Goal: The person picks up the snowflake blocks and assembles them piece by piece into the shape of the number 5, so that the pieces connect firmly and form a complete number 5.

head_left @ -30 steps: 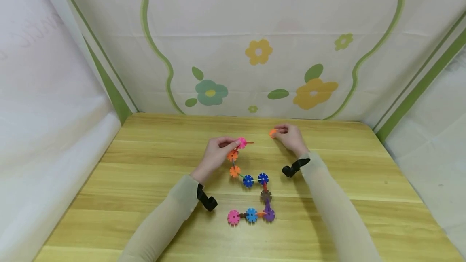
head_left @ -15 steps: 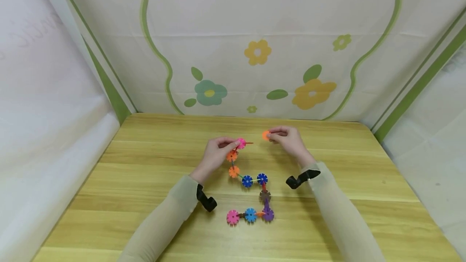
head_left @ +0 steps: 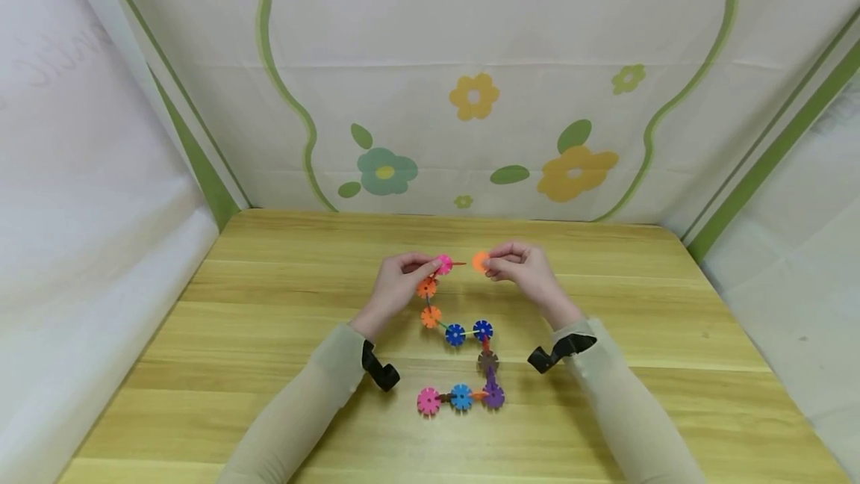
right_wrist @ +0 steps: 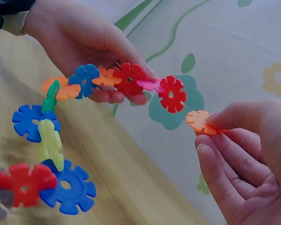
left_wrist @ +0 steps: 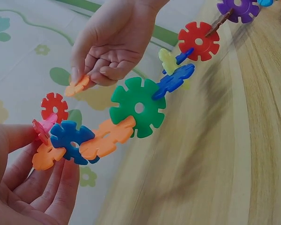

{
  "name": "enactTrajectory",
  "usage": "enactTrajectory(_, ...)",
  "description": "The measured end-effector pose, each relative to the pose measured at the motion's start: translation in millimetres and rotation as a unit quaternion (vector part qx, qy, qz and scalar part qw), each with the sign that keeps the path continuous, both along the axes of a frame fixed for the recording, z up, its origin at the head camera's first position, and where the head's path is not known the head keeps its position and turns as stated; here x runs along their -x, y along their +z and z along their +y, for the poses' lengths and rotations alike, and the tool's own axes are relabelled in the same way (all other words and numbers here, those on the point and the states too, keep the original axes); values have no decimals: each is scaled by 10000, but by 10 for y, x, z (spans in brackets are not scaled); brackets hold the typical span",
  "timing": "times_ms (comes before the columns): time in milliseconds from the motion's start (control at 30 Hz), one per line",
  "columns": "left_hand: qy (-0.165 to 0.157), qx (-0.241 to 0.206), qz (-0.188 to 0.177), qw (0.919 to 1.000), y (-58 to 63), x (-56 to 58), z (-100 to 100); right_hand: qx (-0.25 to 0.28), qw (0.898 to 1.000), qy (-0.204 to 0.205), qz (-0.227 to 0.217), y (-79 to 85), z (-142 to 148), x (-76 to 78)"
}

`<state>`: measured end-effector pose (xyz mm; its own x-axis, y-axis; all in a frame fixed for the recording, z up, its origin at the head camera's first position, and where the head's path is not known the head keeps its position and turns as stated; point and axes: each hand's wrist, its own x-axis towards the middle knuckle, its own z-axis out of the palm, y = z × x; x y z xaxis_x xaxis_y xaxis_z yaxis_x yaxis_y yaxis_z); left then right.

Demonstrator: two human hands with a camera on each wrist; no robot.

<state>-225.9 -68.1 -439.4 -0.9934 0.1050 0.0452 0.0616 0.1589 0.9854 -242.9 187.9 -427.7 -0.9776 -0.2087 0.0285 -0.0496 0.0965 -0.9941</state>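
Slotted plastic snowflake discs are joined edge to edge into a winding chain. My left hand (head_left: 396,286) pinches it at the pink disc (head_left: 443,265) near its far end. Just past that pink piece, a red disc (right_wrist: 172,93) sticks out toward the right. Between thumb and fingertips, my right hand (head_left: 531,271) holds a loose orange disc (right_wrist: 199,122), a small gap from the red one. Along the chain come a blue disc (left_wrist: 70,143), a green disc (left_wrist: 147,119) and several more. Its near end, a pink disc (head_left: 429,400), lies low in the head view.
The wood-grain table (head_left: 269,364) spreads under both forearms. Behind it hangs a white cloth (head_left: 403,36) printed with flowers and leaves, and further white cloth (head_left: 87,170) closes off the sides. A black strap (head_left: 561,353) circles each wrist.
My right hand has moved left and slightly toward me, bringing the orange disc close to the red disc. The left hand and the chain stay nearly where they were.
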Motion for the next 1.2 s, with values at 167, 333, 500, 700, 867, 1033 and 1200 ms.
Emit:
enactTrajectory(167, -59, 59, 128, 9999, -6, 2, -12, 142, 9999, -5, -48, -18, -51, -13)
enactTrajectory(333, -77, 155, 166, 9997, -20, 8, -18, 205, 9998, 1, -67, -25, -91, -21)
enactTrajectory(500, -65, 151, 170, 9997, -21, 8, -19, 209, 9998, 39, -41, -35, -94, -13)
enactTrajectory(700, -46, 119, 179, 9998, -4, 0, -23, 186, 9998, -10, -86, -41, -75, -9)
enactTrajectory(867, -134, 98, 176, 9997, 4, -5, -17, 198, 9997, 82, -152, -24, -101, -11)
enactTrajectory(1033, -207, -22, 101, 9997, -3, 0, -8, 196, 9996, 120, -144, -10, -130, -20)
enactTrajectory(1200, -132, -11, 116, 9998, -19, 3, 1, 150, 9997, 98, -166, -37, -145, -28)
